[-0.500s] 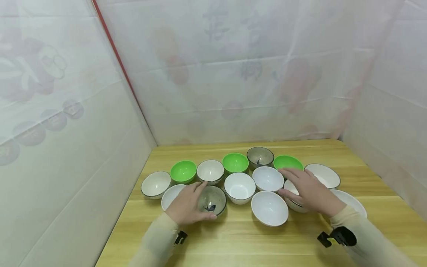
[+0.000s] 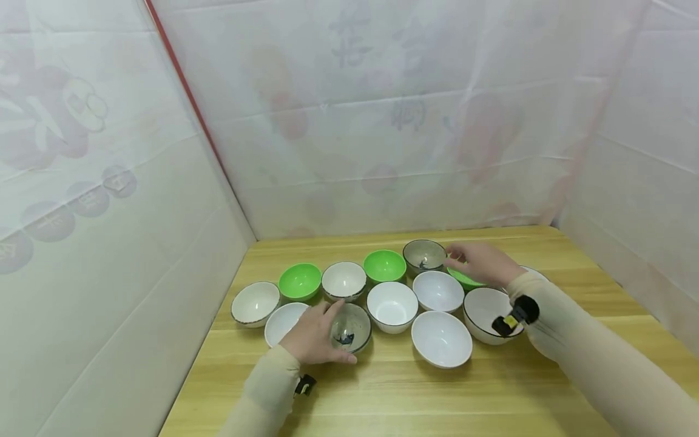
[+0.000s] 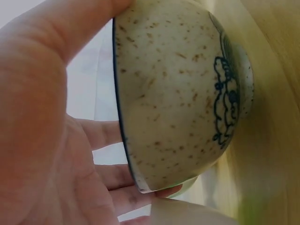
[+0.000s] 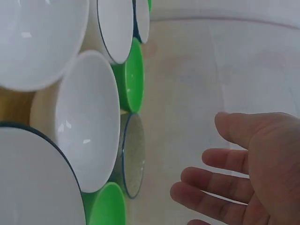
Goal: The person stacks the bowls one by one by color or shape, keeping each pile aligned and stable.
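My left hand (image 2: 311, 337) is at the left side of a speckled grey bowl (image 2: 354, 328) with a dark rim. In the left wrist view the thumb lies along one side of this bowl (image 3: 168, 103) and the fairly straight fingers are behind its rim; a blue drawing marks its outside. My right hand (image 2: 483, 264) is over the back right green bowl (image 2: 464, 281), partly hiding it, fingertips near another grey bowl (image 2: 425, 254). The right wrist view shows the thumb and fingers (image 4: 215, 183) apart with nothing between them.
More bowls stand close together on the wooden table (image 2: 382, 394): green bowls (image 2: 384, 266) at the back, white bowls (image 2: 441, 340) in the middle and front, and a dark-rimmed white bowl (image 2: 486, 312) below the right wrist. Pale fabric walls (image 2: 349, 152) enclose the table.
My right hand has moved back and slightly left, from the dark-rimmed white bowl to over the green bowl. The left hand has shifted slightly right and stays by the grey bowl.
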Action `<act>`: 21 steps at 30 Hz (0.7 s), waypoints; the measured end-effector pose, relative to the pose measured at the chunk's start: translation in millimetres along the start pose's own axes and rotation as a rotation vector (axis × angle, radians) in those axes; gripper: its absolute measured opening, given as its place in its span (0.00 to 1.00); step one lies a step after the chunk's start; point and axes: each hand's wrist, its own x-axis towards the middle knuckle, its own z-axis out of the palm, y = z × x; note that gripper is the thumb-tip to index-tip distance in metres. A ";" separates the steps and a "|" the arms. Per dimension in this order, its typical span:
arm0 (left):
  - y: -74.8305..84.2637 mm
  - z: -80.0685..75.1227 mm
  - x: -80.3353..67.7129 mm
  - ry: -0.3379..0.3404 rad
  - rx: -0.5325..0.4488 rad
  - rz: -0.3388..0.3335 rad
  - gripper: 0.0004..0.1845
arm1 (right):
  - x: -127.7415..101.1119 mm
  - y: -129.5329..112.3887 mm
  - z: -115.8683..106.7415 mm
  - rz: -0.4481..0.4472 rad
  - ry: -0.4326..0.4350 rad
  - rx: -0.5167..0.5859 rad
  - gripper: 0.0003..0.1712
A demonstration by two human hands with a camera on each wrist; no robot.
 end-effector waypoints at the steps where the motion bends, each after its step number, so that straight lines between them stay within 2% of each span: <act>1: 0.1 0.3 0.9 0.002 0.001 0.001 0.67 | 6.2 4.0 0.6 0.009 -0.012 -0.003 0.28; 9: 0.9 -1.8 5.3 -0.027 0.034 -0.028 0.70 | 43.8 16.7 3.9 0.083 -0.066 -0.008 0.27; 13: 1.6 -5.5 6.9 -0.050 0.027 -0.045 0.69 | 52.4 19.1 9.2 0.109 -0.079 -0.024 0.26; 21: 5.0 -16.3 11.7 -0.117 0.068 -0.025 0.68 | 65.2 30.4 19.2 0.170 -0.076 -0.043 0.24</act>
